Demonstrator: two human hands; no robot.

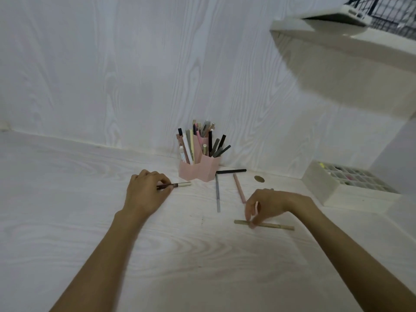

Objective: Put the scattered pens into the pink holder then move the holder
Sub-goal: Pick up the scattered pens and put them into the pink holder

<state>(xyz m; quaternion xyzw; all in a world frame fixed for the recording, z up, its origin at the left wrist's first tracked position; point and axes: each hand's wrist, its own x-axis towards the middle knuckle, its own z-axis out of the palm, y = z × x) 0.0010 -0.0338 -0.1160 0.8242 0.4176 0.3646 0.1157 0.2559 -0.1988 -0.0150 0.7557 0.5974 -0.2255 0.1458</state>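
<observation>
Whitewood desk [67,199]: holder [199,172], pens [217,194].

Wire basket [391,12] cut off at the top edge, compartment tray [351,179] contents blurred, unreadable

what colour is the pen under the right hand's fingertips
Olive green pen, lying flat on the table; seen in the head view.

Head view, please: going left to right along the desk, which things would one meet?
Left hand → brown pen it pinches → pink holder → grey pen → pink pen → right hand → white organiser tray.
</observation>
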